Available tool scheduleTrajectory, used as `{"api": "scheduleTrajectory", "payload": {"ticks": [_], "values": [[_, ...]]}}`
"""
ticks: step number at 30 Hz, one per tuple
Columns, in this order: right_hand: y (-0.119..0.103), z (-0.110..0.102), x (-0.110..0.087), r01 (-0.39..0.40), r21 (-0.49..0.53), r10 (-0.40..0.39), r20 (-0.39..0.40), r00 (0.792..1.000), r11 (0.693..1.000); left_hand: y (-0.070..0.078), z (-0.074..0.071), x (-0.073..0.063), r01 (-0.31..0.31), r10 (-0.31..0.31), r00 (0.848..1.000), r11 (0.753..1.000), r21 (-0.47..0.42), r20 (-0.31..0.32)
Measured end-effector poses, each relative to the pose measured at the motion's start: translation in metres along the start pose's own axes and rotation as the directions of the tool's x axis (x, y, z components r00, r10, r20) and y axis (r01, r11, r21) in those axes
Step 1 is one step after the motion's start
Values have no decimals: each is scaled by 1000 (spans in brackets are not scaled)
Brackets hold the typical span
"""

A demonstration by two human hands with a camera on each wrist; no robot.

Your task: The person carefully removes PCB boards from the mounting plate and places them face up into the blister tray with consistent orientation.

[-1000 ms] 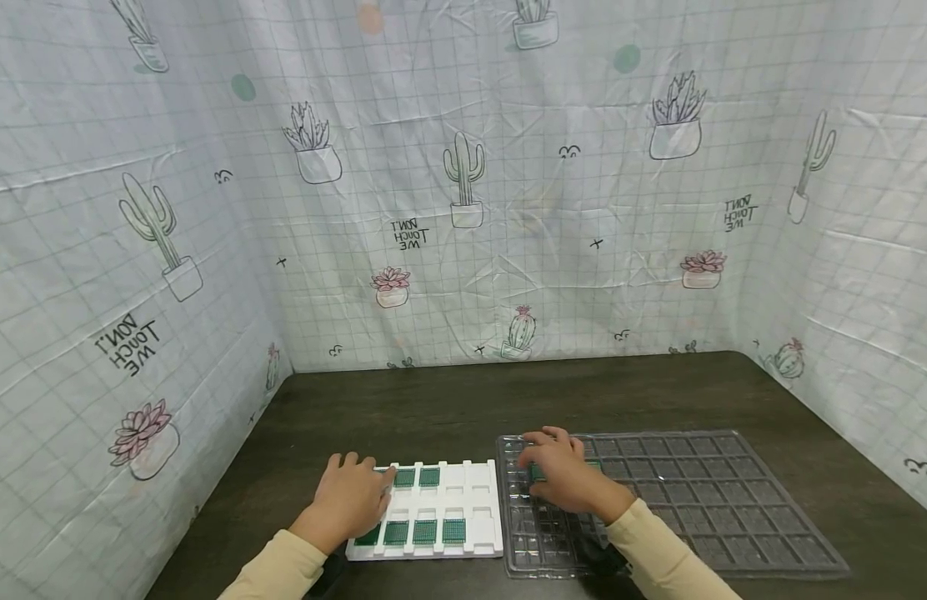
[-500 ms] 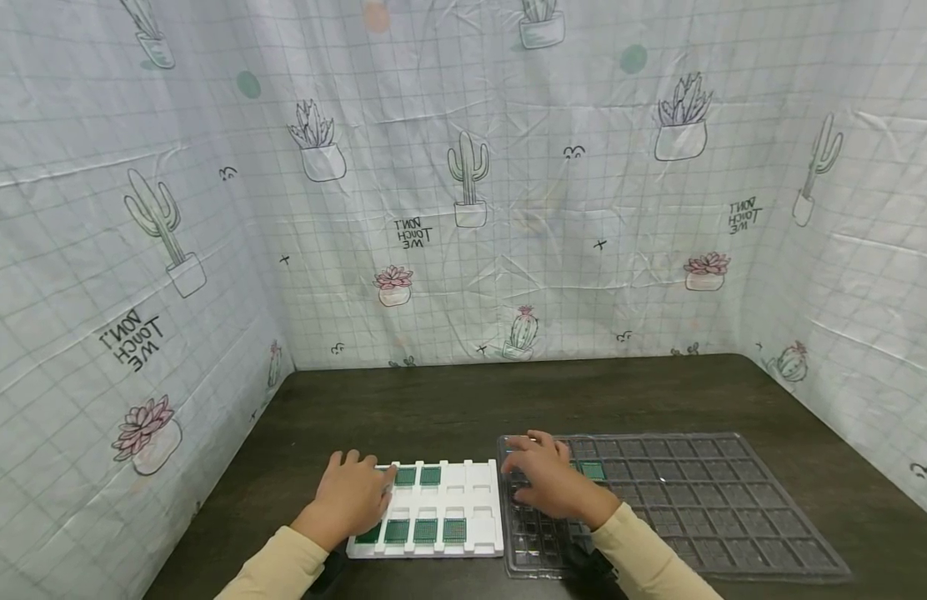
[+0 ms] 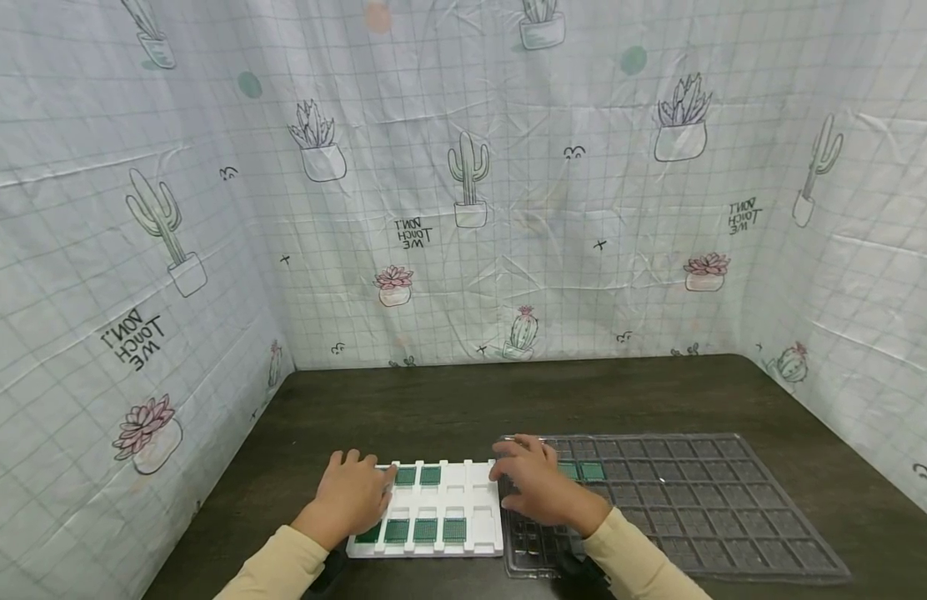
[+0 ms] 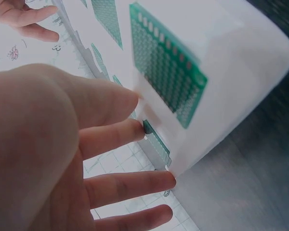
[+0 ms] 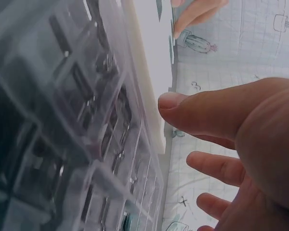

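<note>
My left hand (image 3: 349, 502) rests over the left end of a white tray (image 3: 481, 523), its fingers extended along the edge. In the left wrist view, the thumb and index fingertips are right at a small green perforated circuit board (image 4: 156, 144), with a larger-looking green circuit board (image 4: 166, 67) above it. More green circuit boards (image 3: 430, 476) sit in two rows of slots. My right hand (image 3: 542, 482) is over the left edge of a clear plastic compartment tray (image 3: 696, 500), fingers spread and holding nothing. Two green circuit boards (image 3: 593, 472) show in that tray's back area, one partly hidden by the hand.
The two trays lie side by side on a dark wooden table (image 3: 418, 400). A cactus-print cloth (image 3: 523, 250) hangs behind and along both sides. Dark wrist gear (image 3: 583, 575) is partly visible under the right sleeve.
The right hand has moved left across the clear tray towards the white tray, uncovering green circuit boards in the back compartments. The left hand has stayed in place.
</note>
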State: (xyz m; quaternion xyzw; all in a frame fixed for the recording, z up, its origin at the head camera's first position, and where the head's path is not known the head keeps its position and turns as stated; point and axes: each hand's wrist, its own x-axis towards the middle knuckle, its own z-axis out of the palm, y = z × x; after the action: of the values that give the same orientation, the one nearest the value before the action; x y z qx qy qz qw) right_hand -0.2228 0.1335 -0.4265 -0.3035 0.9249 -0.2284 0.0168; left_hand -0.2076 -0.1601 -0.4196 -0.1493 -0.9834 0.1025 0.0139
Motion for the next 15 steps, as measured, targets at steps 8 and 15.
{"api": "scheduleTrajectory", "payload": {"ticks": [8, 15], "values": [[-15, 3, 3, 35, -30, -34, 19, 999, 999, 1, 0, -1, 0, 0, 1000, 1000, 2, -7], [-26, 8, 7, 56, -43, -55, 28, 998, 998, 1, 0, 1, 7, -7, 1000, 1000, 2, -4]]}}
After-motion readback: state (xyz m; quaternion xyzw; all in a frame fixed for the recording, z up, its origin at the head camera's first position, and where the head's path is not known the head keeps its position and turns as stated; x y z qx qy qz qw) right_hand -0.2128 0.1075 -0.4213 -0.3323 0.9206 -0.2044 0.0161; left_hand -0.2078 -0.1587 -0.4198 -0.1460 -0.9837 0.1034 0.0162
